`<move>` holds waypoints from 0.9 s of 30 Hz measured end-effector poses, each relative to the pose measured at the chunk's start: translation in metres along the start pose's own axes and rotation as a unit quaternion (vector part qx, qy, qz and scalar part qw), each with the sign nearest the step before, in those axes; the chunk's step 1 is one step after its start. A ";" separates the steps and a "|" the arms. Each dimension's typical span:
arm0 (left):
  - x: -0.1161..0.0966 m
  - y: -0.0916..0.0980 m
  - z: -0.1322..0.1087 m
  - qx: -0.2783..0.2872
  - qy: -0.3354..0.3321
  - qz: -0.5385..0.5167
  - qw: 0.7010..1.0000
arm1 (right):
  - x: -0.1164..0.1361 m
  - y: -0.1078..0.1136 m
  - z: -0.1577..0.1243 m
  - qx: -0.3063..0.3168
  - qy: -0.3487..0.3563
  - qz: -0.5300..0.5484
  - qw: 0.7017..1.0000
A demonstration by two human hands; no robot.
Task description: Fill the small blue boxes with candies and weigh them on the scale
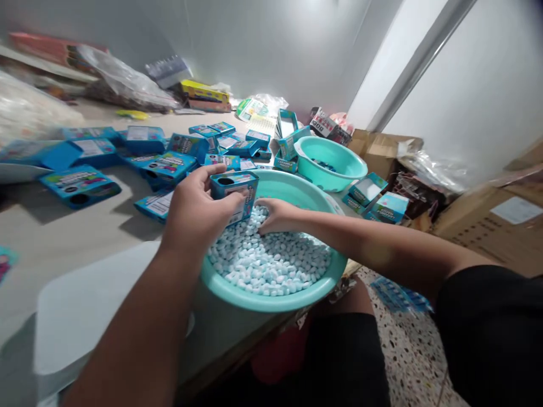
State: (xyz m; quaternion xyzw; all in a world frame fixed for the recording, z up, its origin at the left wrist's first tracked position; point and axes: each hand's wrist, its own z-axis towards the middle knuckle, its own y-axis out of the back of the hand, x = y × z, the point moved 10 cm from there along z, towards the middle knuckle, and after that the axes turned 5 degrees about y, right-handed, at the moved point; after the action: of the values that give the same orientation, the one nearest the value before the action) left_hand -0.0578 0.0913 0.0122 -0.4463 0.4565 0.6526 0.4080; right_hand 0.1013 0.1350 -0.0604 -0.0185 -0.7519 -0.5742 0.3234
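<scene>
My left hand (199,206) is closed around a small blue box (236,195), its thumb on the near side. A dark round opening shows in the box's top. The box is just above the left part of a turquoise basin (271,303), full of small, pale blue and white candies (271,265). Inside the basin, close to the box, my right hand (278,216) dips into the candies with its fingers curled around some of them. Its fingertips are partly hidden among the candies.
Many blue boxes (169,165) lie on the table to the left and behind. A second turquoise basin (333,164) holds small dark items. A white plastic lid (93,299) lies at front left. Cardboard boxes (487,209) stand at right; plastic bags (127,76) line the back.
</scene>
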 end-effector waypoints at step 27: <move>0.003 -0.006 0.002 0.046 -0.015 0.060 0.997 | 0.041 0.113 -0.011 -0.184 0.045 0.352 0.917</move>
State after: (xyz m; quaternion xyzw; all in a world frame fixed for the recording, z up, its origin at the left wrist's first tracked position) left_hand -0.0532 0.0951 0.0085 -0.3892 0.5061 0.6606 0.3950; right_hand 0.1188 0.1498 0.0580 -0.3157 -0.5623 -0.5520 0.5287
